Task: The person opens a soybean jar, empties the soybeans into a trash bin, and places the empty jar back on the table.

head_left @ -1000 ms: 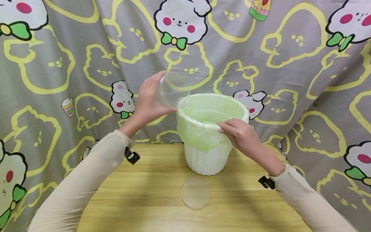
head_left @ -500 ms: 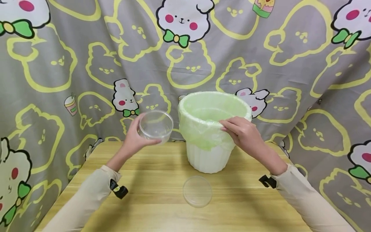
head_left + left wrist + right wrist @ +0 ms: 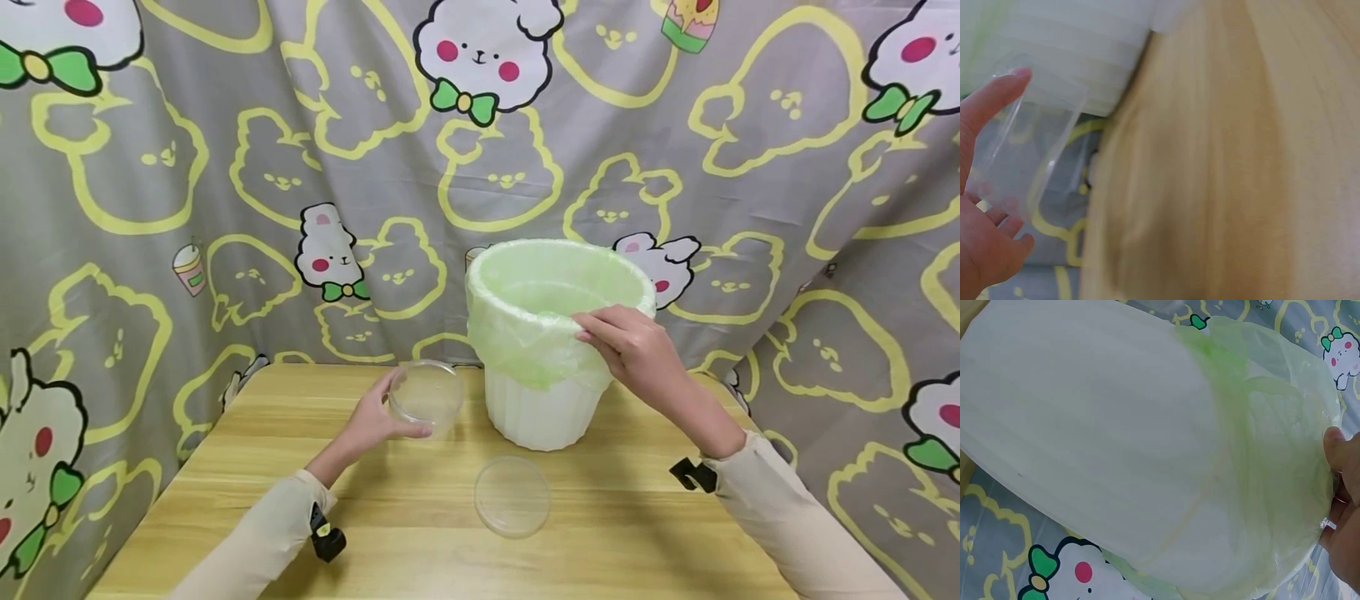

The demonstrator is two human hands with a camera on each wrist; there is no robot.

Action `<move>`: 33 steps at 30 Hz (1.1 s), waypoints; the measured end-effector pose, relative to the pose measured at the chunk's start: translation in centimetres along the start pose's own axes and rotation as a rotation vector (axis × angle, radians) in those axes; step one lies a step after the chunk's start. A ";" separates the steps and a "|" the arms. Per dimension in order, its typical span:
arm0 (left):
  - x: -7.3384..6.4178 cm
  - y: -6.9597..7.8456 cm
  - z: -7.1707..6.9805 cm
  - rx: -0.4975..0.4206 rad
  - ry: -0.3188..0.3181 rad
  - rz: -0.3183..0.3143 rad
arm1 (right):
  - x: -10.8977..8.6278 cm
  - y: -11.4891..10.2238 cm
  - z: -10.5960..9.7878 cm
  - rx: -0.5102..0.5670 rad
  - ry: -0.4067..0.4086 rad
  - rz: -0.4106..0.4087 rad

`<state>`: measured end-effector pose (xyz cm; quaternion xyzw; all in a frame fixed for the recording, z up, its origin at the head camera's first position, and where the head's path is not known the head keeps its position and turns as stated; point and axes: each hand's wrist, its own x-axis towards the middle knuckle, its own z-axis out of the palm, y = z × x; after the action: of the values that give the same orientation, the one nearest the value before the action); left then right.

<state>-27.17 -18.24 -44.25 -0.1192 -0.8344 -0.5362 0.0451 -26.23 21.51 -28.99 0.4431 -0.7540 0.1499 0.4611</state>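
My left hand [image 3: 378,418] grips a clear round plastic tub [image 3: 429,398] by its side, low over the table and left of the bin. In the left wrist view the thumb and fingers curve about the see-through tub [image 3: 1038,134]. A white ribbed trash can [image 3: 542,412] stands upright, lined with a pale green trash bag [image 3: 525,342] folded over its rim. My right hand [image 3: 637,354] pinches the bag at the rim's near right; the right wrist view shows thumb and fingers on the bag's edge [image 3: 1285,487]. A clear round lid [image 3: 512,497] lies flat in front of the can.
The wooden table [image 3: 405,533] carries these things. Behind and at both sides hangs a grey curtain [image 3: 405,183] with cartoon prints, close behind the can. Black camera mounts sit on both wrists.
The left hand has brought the tub from a tilted pose at the can's rim down to the left, close to the tabletop. The right hand keeps its hold on the bag.
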 end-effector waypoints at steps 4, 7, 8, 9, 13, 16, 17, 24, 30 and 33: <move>-0.3 -1.4 0.8 0.002 -0.048 -0.058 | -0.1 -0.1 0.0 -0.001 -0.002 0.000; -0.3 -2.2 1.3 -0.009 -0.064 -0.082 | -0.1 -0.1 -0.1 -0.005 -0.009 0.003; -0.3 -2.5 1.5 -0.018 -0.067 -0.086 | 0.0 -0.2 -0.1 -0.005 -0.008 0.002; -0.2 -2.6 1.6 -0.030 -0.073 -0.089 | 0.0 -0.2 -0.1 -0.003 -0.003 0.000; -0.2 -3.1 1.9 -0.059 -0.105 -0.102 | 0.0 -0.2 0.0 0.003 0.016 -0.013; -0.3 -3.3 2.0 -0.073 -0.132 -0.110 | 0.0 -0.2 0.0 0.001 0.012 -0.011; -0.4 -3.4 2.0 -0.076 -0.138 -0.112 | 0.0 -0.2 0.0 0.003 0.010 -0.008; -0.4 -3.7 2.0 -0.085 -0.170 -0.109 | -0.2 0.0 -0.3 -0.008 -0.027 0.018; -0.3 -3.9 1.9 -0.091 -0.187 -0.114 | -0.5 0.2 -0.2 0.000 -0.019 0.009; -0.1 -3.6 1.5 -0.082 -0.196 -0.115 | -0.5 0.2 -0.2 0.019 -0.011 0.020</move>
<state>-27.89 -18.29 -48.09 -0.1247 -0.8176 -0.5575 -0.0728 -26.17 21.99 -29.23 0.4408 -0.7594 0.1593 0.4512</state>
